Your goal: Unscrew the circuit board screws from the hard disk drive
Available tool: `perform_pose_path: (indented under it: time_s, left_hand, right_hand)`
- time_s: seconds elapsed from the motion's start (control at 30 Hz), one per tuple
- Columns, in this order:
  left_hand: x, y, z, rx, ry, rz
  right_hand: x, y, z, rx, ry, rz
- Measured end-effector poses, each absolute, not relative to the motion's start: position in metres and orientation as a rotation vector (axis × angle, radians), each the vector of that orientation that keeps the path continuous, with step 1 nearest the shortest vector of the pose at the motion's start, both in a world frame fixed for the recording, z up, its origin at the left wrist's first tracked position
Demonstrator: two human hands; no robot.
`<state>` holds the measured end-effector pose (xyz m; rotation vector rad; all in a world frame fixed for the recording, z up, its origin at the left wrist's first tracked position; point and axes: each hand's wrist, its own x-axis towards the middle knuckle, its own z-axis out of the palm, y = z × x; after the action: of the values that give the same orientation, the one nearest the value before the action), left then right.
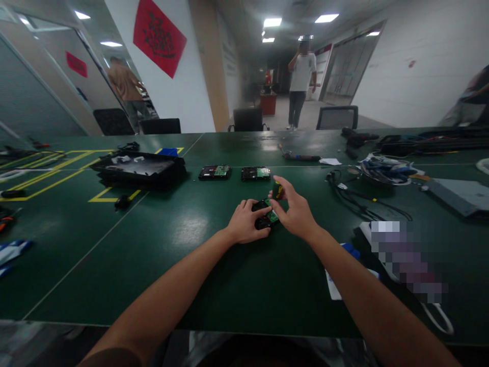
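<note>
Writing first: the big red poster (159, 38) on the white pillar (183, 97) has dark brush-style characters on it, but I can't read them from here. There's a smaller red sign (76, 67) further left, same story. Any labels on the hard drives are too tiny to make out.

The hard drive (273, 216) being worked on lies on the table right in front of the person, circuit board showing. Left hand (247, 221) has hold of it, thumb and fingers moderately spread over the dark part. Right hand (294, 206) has its thumb and fingers closed to the width of a stubby black-and-yellow handle (277, 191), held roughly upright over the board; can't tell if its tip touches. 2 more drives (255, 174) sit side by side just beyond.

Surface is a glossy green tabletop (183, 285) with thin pale seams, plus yellow tape (57, 183) on the left near a black tray (141, 165). Cables (355, 199) and a grey metal box (458, 193) are over on the right.

Room: 4 chairs (248, 120) along the far side, ceiling lights, a red desk (268, 103), and 3 people (301, 71) in the background.
</note>
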<state>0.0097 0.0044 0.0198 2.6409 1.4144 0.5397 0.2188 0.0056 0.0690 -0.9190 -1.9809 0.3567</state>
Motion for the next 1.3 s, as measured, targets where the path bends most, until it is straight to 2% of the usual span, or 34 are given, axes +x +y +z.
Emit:
perform_pose_path:
  time_s: [0.17, 0.57, 0.8, 1.0, 1.2, 1.3]
  left_hand:
    - [0.009, 0.005, 0.018, 2.64, 1.411, 0.547]
    - [0.01, 0.004, 0.023, 2.641, 1.398, 0.534]
    - [0.01, 0.004, 0.02, 2.642, 1.413, 0.555]
    - [0.011, 0.007, 0.016, 2.643, 1.407, 0.557]
    - [0.012, 0.009, 0.015, 2.644, 1.402, 0.563]
    - [0.012, 0.008, 0.014, 2.646, 1.405, 0.566]
  right_hand:
    - [0.219, 0.003, 0.07, -0.89, -1.968, 0.454]
    - [0.215, 0.003, 0.066, -0.943, -1.966, 0.188]
    - [0.223, 0.0, 0.065, -0.938, -1.936, 0.333]
    - [0.226, 0.005, 0.06, -0.968, -1.872, 0.189]
    - [0.228, 0.004, 0.062, -0.95, -1.875, 0.293]
    - [0.226, 0.005, 0.061, -0.969, -1.877, 0.172]
